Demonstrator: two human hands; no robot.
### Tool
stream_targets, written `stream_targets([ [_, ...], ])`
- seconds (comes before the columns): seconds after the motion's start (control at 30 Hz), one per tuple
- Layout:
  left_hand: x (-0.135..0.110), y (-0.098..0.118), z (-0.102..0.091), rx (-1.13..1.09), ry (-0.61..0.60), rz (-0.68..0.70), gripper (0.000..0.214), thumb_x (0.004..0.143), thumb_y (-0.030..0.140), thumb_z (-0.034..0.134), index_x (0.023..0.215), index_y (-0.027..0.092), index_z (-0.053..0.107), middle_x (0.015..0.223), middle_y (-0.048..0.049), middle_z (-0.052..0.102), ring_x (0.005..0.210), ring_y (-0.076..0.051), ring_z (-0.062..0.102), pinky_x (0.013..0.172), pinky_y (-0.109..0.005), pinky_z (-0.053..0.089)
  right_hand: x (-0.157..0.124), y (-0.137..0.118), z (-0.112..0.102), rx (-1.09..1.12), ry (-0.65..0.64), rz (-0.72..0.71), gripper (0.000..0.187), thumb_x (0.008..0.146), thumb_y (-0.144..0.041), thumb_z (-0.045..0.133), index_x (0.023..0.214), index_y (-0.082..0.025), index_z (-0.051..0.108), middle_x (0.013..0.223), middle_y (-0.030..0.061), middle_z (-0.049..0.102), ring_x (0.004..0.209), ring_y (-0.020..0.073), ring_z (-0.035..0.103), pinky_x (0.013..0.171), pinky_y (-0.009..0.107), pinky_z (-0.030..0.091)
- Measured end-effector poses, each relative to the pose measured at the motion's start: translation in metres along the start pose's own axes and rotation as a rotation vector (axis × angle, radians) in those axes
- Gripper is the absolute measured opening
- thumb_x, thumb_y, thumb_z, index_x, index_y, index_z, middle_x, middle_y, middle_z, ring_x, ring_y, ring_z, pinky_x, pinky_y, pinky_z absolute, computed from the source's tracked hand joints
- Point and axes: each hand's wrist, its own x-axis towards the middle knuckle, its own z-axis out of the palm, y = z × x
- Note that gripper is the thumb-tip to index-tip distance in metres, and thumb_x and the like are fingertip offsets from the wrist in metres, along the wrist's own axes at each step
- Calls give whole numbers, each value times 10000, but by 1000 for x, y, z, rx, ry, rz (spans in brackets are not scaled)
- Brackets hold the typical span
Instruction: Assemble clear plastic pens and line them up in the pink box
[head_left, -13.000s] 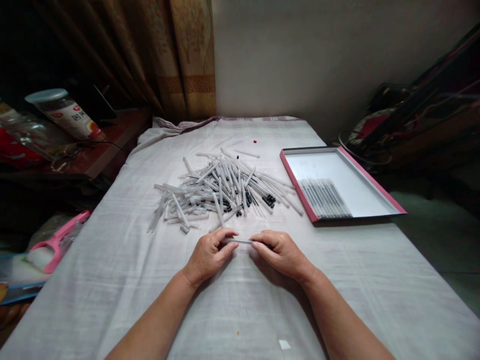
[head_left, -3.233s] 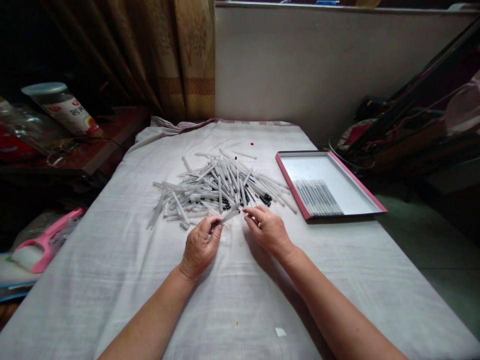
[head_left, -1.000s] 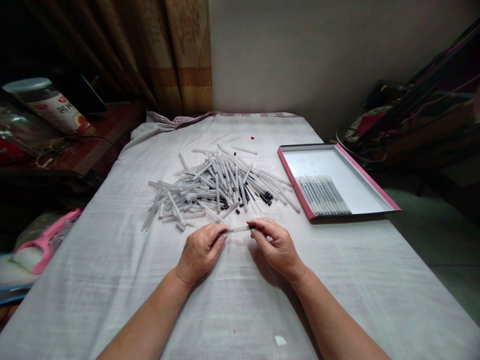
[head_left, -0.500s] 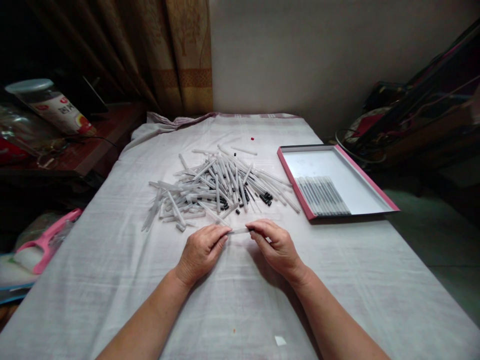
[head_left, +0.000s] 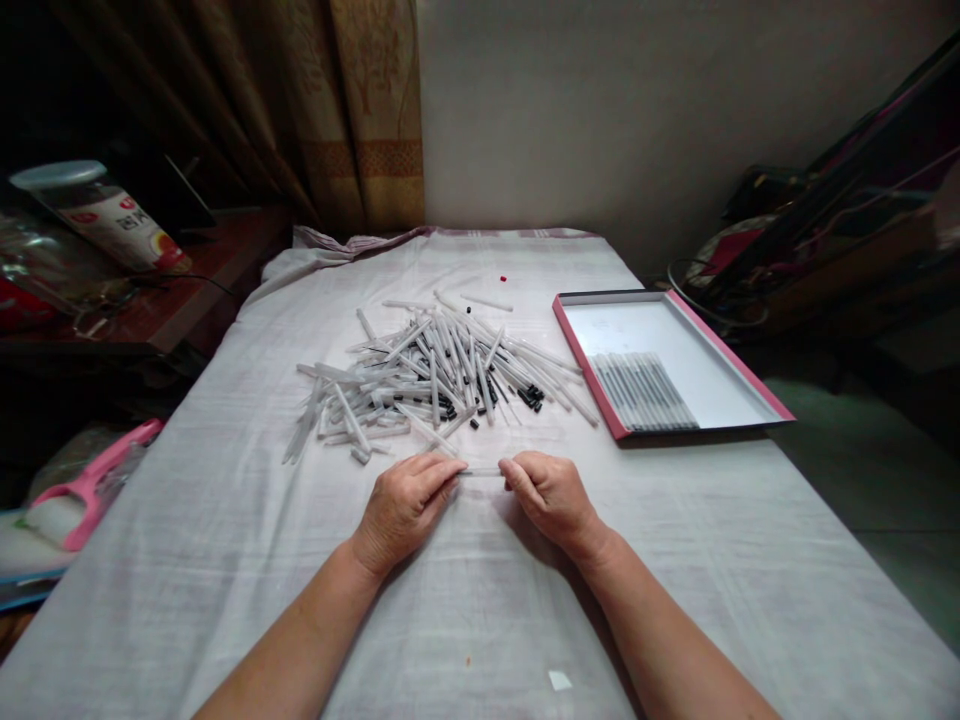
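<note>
Between my two hands lies a slender, translucent pen (head_left: 482, 472), held level a little above the cloth. My left hand (head_left: 411, 500) pinches one end of it with thumb and fingertips. Closed around the other end is my right hand (head_left: 549, 500), whose fingers hide that tip. Just beyond them spreads a loose pile of pen parts (head_left: 420, 375): clear barrels, caps, thin refills. Small black plugs (head_left: 531, 397) sit at the pile's right side. To the right, a shallow pink-edged box lid (head_left: 731, 350) holds a neat row of assembled pens (head_left: 643, 390).
A whitish cloth (head_left: 300, 600) covers the table. A red bit (head_left: 503, 279) lies behind the pile, a white scrap (head_left: 559, 680) near the front. Pink-handled scissors (head_left: 94, 490) are at the left, below a side table carrying a plastic jar (head_left: 112, 220).
My right hand's fingers have curled further round the pen's end, covering the black part that showed there before. Both hands have shifted very slightly nearer to me.
</note>
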Motion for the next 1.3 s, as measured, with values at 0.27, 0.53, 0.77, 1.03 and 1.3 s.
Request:
stream_targets([
  [0.27, 1, 1, 1, 1, 1, -55, 231, 950, 236, 512, 1109, 200, 675, 977, -64, 731, 886, -175, 685, 797, -288, 551, -1, -1, 0, 216, 10, 103, 230, 901, -297, 518, 1057, -189, 649, 816, 30, 711, 620, 126, 636, 597, 228, 485],
  [0.53, 1, 0, 1, 11, 9, -44, 227, 949, 238, 512, 1098, 195, 679, 962, -66, 734, 875, -178, 685, 787, -292, 553, 0, 0, 2, 195, 54, 75, 176, 895, -276, 548, 782, -198, 658, 708, 17, 700, 637, 133, 640, 611, 226, 476],
  [0.77, 1, 2, 0, -5, -2, -33, 227, 948, 241, 514, 1098, 197, 678, 976, -71, 736, 877, -177, 689, 786, -287, 554, -1, 3, 3, 224, -19, 140, 383, 950, -373, 450, 652, -194, 611, 565, 5, 635, 511, 115, 586, 523, 219, 442],
  [1.03, 1, 0, 1, -3, 6, -69, 220, 942, 225, 521, 1093, 188, 676, 972, -68, 731, 893, -184, 683, 806, -300, 549, -2, -1, 4, 330, 19, 150, 121, 886, -279, 540, 893, -197, 628, 763, 31, 697, 647, 142, 643, 600, 237, 496],
  [1.3, 0, 0, 1, -5, -2, -50, 219, 944, 225, 521, 1100, 192, 672, 973, -66, 732, 889, -184, 683, 797, -298, 549, 0, 1, 4, 255, -14, 180, 335, 932, -359, 485, 655, -198, 582, 596, 4, 645, 543, 117, 603, 546, 214, 462],
])
